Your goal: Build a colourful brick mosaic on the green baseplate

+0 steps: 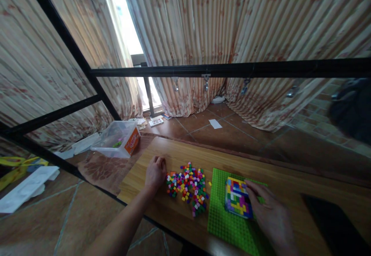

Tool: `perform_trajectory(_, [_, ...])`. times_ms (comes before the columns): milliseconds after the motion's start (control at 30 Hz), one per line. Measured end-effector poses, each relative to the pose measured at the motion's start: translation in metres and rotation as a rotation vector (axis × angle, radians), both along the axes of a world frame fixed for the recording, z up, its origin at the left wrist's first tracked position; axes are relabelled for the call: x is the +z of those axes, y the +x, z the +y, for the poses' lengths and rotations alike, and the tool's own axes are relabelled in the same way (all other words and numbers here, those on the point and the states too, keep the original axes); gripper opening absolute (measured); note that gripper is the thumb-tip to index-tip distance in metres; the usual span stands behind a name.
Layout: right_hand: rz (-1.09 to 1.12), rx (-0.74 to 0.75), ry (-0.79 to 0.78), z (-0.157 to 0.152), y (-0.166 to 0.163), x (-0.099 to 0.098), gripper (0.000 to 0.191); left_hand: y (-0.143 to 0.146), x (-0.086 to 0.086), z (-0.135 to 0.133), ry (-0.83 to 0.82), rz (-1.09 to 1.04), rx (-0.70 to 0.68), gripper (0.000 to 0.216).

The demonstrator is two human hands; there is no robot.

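A pile of small coloured bricks (189,186) lies on the wooden table (179,153). Beside it sits a green baseplate (226,219) with a multicoloured block of stacked bricks (237,197) built on it. My left hand (155,173) rests on the table at the left edge of the pile, fingers curled into a loose fist with nothing visible in them. My right hand (268,209) lies on the baseplate, its fingers pressed against the right side of the multicoloured block.
A clear plastic box with an orange label (118,139) stands on the tiled floor to the left. A black metal frame bar (232,70) crosses above the table. Curtains hang behind. A dark flat object (333,225) lies on the table's right end.
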State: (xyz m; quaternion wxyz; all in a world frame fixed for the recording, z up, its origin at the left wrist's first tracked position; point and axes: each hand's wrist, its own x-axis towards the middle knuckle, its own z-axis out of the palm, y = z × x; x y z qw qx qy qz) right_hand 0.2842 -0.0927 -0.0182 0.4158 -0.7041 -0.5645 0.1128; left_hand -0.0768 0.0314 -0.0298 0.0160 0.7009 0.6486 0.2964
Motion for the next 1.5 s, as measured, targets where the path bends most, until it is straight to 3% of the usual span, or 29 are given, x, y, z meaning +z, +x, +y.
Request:
perform_trajectory(567, [-0.059, -0.013, -0.030, 0.000, 0.002, 0.008, 0.050, 0.003, 0.003, -0.004, -0.021, -0.025, 0.000, 0.021])
perform_trajectory(700, [-0.036, -0.074, -0.071, -0.001, 0.005, 0.015, 0.049, 0.003, 0.004, -0.004, -0.029, -0.020, 0.000, 0.020])
perform_trajectory(833, [0.092, -0.114, -0.073, 0.007, 0.004, 0.020, 0.051, 0.002, 0.004, -0.002, -0.015, -0.007, 0.004, 0.020])
perform_trajectory(1033, [0.402, -0.056, -0.259, 0.025, 0.003, 0.007, 0.055, 0.002, 0.004, -0.002, -0.009, 0.006, -0.001, 0.022])
perform_trajectory(1500, [0.435, -0.087, -0.250, 0.023, -0.005, 0.007, 0.052, 0.003, 0.003, -0.001, -0.011, 0.005, 0.006, 0.022])
